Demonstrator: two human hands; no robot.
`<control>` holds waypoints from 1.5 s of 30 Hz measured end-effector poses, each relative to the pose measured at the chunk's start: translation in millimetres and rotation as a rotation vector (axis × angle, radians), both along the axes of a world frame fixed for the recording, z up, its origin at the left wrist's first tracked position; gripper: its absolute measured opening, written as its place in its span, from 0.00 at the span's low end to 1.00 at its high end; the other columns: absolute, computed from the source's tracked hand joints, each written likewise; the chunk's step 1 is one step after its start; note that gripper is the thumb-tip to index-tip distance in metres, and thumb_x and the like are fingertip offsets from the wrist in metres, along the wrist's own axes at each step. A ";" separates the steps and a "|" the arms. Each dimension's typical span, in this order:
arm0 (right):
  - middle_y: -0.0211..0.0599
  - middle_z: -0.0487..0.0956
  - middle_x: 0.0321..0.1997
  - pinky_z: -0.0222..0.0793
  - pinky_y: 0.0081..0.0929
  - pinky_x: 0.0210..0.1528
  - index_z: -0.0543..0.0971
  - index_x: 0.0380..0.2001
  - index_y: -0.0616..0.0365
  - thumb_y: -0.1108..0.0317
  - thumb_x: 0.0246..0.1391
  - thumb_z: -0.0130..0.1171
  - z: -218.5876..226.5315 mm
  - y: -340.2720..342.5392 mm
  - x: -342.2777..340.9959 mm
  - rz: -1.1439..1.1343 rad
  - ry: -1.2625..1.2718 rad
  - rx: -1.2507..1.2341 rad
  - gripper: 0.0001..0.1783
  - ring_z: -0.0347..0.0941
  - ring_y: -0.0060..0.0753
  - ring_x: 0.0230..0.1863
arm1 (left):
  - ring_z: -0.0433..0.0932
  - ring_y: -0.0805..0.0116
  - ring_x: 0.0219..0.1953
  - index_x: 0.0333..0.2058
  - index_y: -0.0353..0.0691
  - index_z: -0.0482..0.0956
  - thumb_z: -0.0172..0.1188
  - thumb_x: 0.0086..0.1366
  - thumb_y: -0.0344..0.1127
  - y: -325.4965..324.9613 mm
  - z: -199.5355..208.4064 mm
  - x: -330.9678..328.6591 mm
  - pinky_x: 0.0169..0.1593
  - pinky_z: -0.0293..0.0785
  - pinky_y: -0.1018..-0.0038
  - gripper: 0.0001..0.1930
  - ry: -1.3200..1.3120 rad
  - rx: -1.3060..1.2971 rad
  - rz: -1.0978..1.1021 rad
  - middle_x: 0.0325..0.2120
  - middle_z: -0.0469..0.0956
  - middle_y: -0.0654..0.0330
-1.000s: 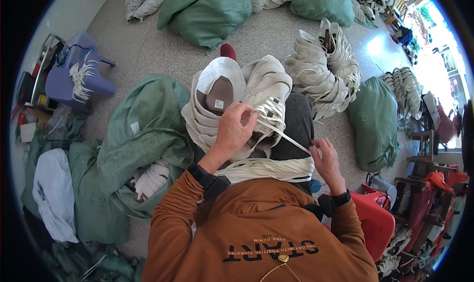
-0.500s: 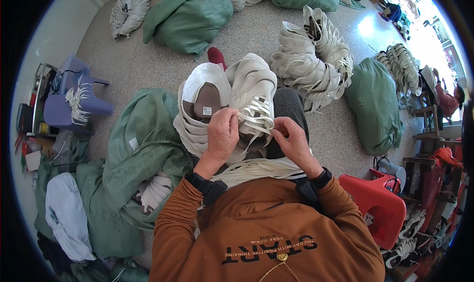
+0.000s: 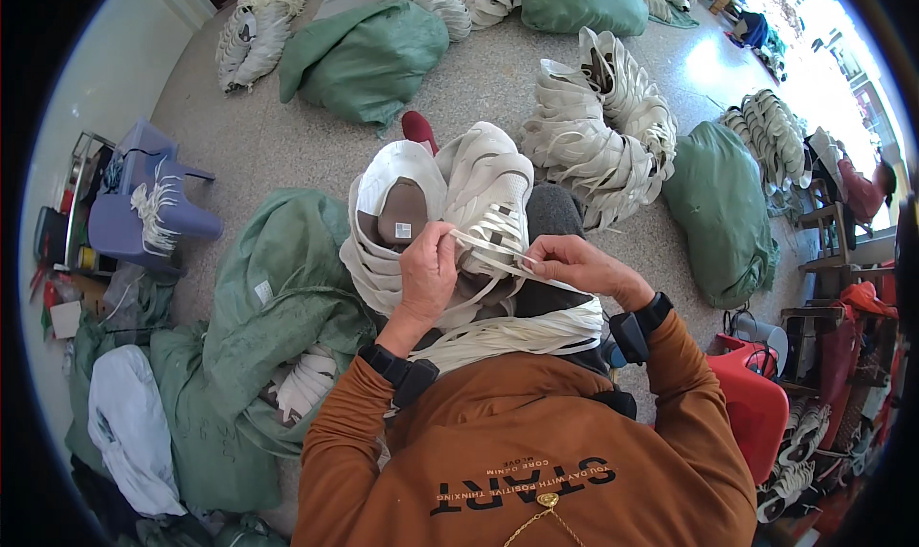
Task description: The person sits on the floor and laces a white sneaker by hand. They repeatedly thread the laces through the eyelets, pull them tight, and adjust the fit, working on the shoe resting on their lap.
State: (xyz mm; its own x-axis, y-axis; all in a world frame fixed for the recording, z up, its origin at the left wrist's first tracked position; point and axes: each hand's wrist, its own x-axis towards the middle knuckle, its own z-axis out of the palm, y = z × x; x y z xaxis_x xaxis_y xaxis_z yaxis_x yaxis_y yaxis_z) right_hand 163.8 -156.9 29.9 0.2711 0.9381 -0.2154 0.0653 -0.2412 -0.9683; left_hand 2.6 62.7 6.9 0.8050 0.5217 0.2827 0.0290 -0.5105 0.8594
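A cream shoe upper (image 3: pixel 486 169) rests on my lap, its toe pointing away and its front partly laced. My left hand (image 3: pixel 429 269) pinches a flat cream shoelace (image 3: pixel 485 247) near the throat of the upper. To its right, my right hand (image 3: pixel 577 265) is closed on the same lace, which stretches between the two hands. Beside the left hand sits a nested stack of shoe uppers (image 3: pixel 378 183) with a brown tongue (image 3: pixel 404 212) showing. Across my lap lies a bundle of loose cream laces (image 3: pixel 512 336).
Green sacks (image 3: pixel 278 279) lie at left, and another green sack (image 3: pixel 720 217) at right. A curved row of uppers (image 3: pixel 598 131) stands on the floor ahead. A purple chair (image 3: pixel 144 207) holds short laces (image 3: pixel 153 207); a red stool (image 3: pixel 751 394) stands right. Another person (image 3: pixel 869 185) sits far right.
My right hand has moved to the right, drawing the lace out straighter between both hands. The loop seen before is flatter. My right elbow has swung outward.
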 end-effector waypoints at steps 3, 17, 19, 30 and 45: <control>0.29 0.76 0.35 0.68 0.21 0.41 0.76 0.44 0.63 0.66 0.67 0.56 -0.5 3.5 -18.3 -0.240 0.036 -0.015 0.10 0.70 0.19 0.37 | 0.78 0.52 0.33 0.40 0.34 0.76 0.60 0.65 0.28 -3.8 15.8 -2.5 0.38 0.75 0.64 0.06 0.018 0.071 -0.033 0.30 0.77 0.50; 0.45 0.73 0.60 0.70 0.32 0.58 0.66 0.61 0.68 0.65 0.66 0.59 -24.2 13.6 -87.1 -0.765 0.264 0.203 0.26 0.72 0.33 0.58 | 0.78 0.48 0.43 0.41 0.33 0.78 0.60 0.61 0.27 28.3 -0.1 -20.1 0.50 0.72 0.60 0.10 -0.009 0.250 -0.115 0.34 0.79 0.50; 0.42 0.77 0.57 0.71 0.30 0.58 0.69 0.58 0.66 0.65 0.65 0.60 -27.6 11.8 -84.8 -0.709 0.516 0.185 0.23 0.75 0.30 0.55 | 0.78 0.51 0.44 0.43 0.33 0.79 0.61 0.63 0.32 37.2 4.1 -21.5 0.49 0.73 0.63 0.11 -0.034 0.312 -0.156 0.35 0.81 0.51; 0.40 0.82 0.50 0.77 0.31 0.51 0.75 0.54 0.65 0.65 0.66 0.56 88.1 98.7 -21.1 -0.479 0.544 0.431 0.19 0.80 0.30 0.47 | 0.77 0.54 0.29 0.27 0.41 0.77 0.63 0.61 0.42 36.3 7.2 -67.1 0.37 0.71 0.59 0.11 0.237 0.831 -0.355 0.22 0.76 0.57; 0.44 0.74 0.31 0.71 0.35 0.37 0.76 0.36 0.63 0.78 0.56 0.58 -7.7 46.6 -41.1 -0.513 -0.634 0.239 0.04 0.74 0.45 0.34 | 0.77 0.52 0.45 0.42 0.34 0.78 0.65 0.58 0.27 14.8 44.9 -52.6 0.58 0.70 0.55 0.13 -0.132 0.672 -0.214 0.39 0.78 0.52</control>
